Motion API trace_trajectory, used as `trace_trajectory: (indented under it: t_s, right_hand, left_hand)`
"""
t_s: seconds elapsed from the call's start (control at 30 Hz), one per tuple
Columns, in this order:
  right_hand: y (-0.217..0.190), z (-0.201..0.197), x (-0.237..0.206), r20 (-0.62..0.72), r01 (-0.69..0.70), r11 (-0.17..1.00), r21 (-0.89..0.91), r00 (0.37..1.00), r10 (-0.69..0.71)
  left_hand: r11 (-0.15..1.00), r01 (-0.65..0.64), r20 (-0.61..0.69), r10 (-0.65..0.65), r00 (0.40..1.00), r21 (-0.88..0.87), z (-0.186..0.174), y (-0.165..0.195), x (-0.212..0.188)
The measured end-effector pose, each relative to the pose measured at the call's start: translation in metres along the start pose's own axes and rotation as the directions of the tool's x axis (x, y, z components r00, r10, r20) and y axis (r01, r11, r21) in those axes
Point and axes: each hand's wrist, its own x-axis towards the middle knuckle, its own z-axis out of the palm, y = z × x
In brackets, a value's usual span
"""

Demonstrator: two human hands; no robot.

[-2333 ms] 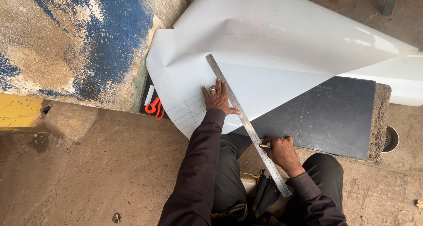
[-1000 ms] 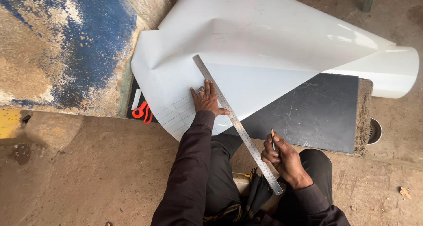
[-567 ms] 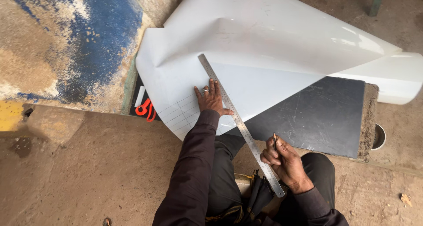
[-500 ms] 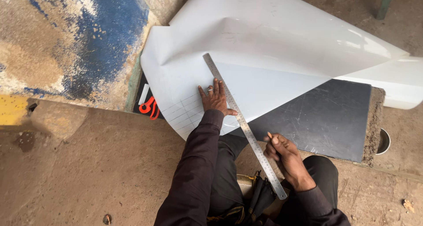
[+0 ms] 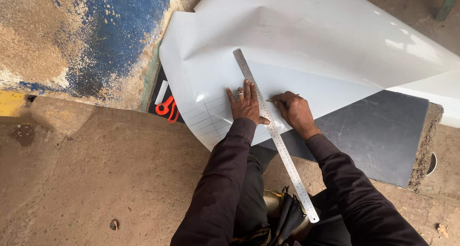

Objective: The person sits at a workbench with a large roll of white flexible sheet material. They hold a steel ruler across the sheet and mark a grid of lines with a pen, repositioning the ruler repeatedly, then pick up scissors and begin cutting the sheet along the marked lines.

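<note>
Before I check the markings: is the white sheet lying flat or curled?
Partly flat. The white sheet lies flat under the left hand and ruler; its far part bulges and curls over.

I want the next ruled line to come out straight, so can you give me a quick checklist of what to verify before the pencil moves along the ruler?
1. Left hand pressing flat on the metal ruler: ok, palm and fingers spread beside and on its edge.
2. Ruler lying on the white sheet: ok for its upper half; the lower end overhangs past the sheet, toward the lap.
3. Right hand holding the pencil with its tip at the ruler's edge: ok.
4. Sheet flat under the ruler: ok here, though it buckles and curls further up.
5. Firm backing: ok, the dark board lies beneath.
6. Ruler aligned with the earlier drawn lines: cannot tell.
</note>
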Motion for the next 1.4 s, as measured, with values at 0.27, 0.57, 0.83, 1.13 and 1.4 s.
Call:
trace_trajectory:
  t_s: [0.27,0.57,0.83,1.13,1.4]
  right_hand:
    - [0.004,0.016,0.014,0.039,-0.007,1.0,-0.014,0.999,0.008]
    - [0.0,0.023,0.049,0.006,0.047,0.999,0.004,0.999,-0.047]
    - [-0.01,0.025,0.1,0.038,0.086,0.991,-0.104,0.996,-0.083]
    - [-0.01,0.02,0.071,0.096,0.068,0.988,-0.141,0.994,-0.055]
    - [-0.002,0.02,0.076,0.112,0.051,0.99,-0.128,0.993,-0.037]
  left_hand:
    - [1.0,-0.019,-0.008,0.019,1.0,-0.013,0.004,-0.006,0.008]
    - [1.0,-0.012,0.012,0.012,1.0,-0.027,-0.001,-0.006,0.01]
    - [1.0,-0.008,0.018,0.008,1.0,-0.018,-0.004,-0.006,0.011]
    - [1.0,-0.006,0.028,0.006,1.0,-0.007,-0.001,-0.006,0.012]
    - [1.0,0.012,0.04,-0.013,0.999,0.027,-0.005,0.0,0.008]
